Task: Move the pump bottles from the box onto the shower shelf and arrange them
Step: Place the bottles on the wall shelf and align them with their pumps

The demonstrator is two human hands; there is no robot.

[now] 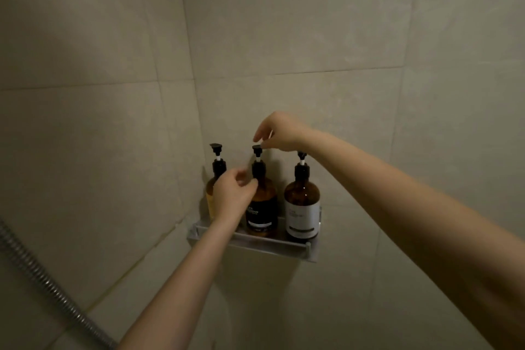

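Three amber pump bottles are seen standing upright in a row on the metal shower shelf [284, 246], which is fixed to the tiled wall [312, 23] just beside the corner. All three bottles are located behind the shelf's front rail.

The left bottle [210, 193] is positioned nearest the corner and is largely hidden by the left hand [231, 193]; only its pump head, black collar and a strip of amber glass with a pale label are visible. The middle bottle [262, 207] carries a black label; the printed text is too blurred to be read. The right bottle [302, 207] carries a white label and is not touched by either hand. A small gap is visible between the middle and right bottles.

The left hand is held at the shoulder of the middle bottle, with the fingertips curled against the black collar and neck. Whether the neck is firmly gripped or only touched cannot be determined.

The right hand [279, 132] is raised above the middle bottle. The nozzle of the middle bottle's pump head [257, 147] is pinched between thumb and forefinger, with the remaining fingers loosely bent.

Both forearms are bare. A ribbed metal shower hose [42, 278] is seen crossing the lower left corner of the view, well apart from the shelf.
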